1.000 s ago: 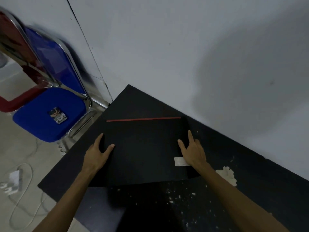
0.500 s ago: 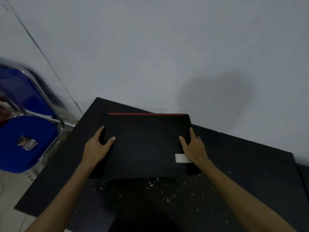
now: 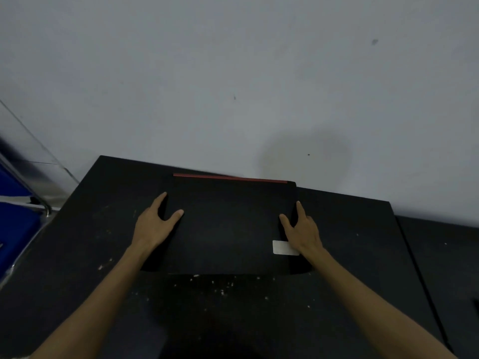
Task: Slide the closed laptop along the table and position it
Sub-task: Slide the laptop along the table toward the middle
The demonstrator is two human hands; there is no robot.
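Observation:
The closed black laptop (image 3: 228, 226) lies flat on the black table (image 3: 85, 250), its red back strip close to the wall. A white sticker sits on the lid near its right front corner. My left hand (image 3: 155, 224) grips the laptop's left edge, thumb on the lid and fingers down the side. My right hand (image 3: 302, 230) grips the right edge the same way, partly covering the sticker.
A grey wall (image 3: 233, 86) rises right behind the table. A blue chair (image 3: 15, 218) with a chrome frame stands at the left. A second black tabletop (image 3: 440, 268) adjoins on the right. White specks are scattered on the table in front of the laptop.
The laptop has slid along the table to the right and toward the wall, with both hands still on its sides. The view has swung right, so the chair is now mostly out of frame.

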